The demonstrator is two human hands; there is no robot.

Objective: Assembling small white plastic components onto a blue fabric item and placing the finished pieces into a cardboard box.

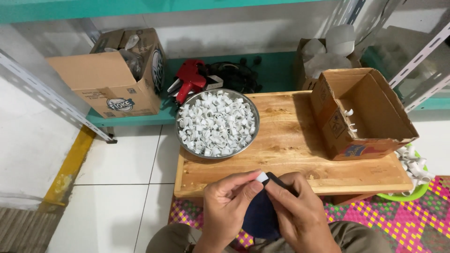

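Note:
My left hand (227, 206) and my right hand (300, 213) meet just in front of the low wooden table (290, 154). Between their fingertips they pinch a small white plastic clip (261, 177). A dark blue cloth (260, 218) hangs under both hands, held against the clip. Beyond the hands, a metal bowl (218, 122) heaped with several white plastic clips sits on the table's left half. An open brown cardboard box (363, 112) lies on the table's right side with a few white clips inside.
A large cardboard box (112, 79) stands on the teal shelf at back left, beside a red hand tool (190, 80) and black cables. A green basin (412, 189) of white clips sits at right. A woven mat (393, 220) covers the floor.

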